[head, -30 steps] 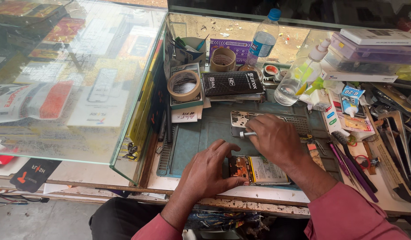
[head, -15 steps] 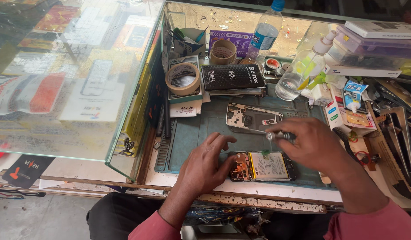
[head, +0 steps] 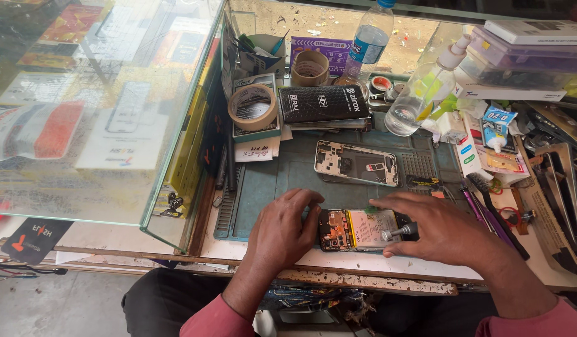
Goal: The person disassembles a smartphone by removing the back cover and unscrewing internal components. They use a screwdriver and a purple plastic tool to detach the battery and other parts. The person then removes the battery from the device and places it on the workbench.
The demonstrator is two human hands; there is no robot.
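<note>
We see the right hand (head: 447, 231), back from the detached grey phone frame (head: 356, 163), pinching a silver screwdriver (head: 397, 232) over the opened phone with yellow battery (head: 357, 229); the loosely curled left hand (head: 281, 234) steadies its left end.

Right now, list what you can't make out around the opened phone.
- Head view: right end of the opened phone is covered by the right hand.
- The screwdriver tip is hidden under the fingers.
- The left hand hides the phone's left edge.
- Its screws are too small to see.
</note>
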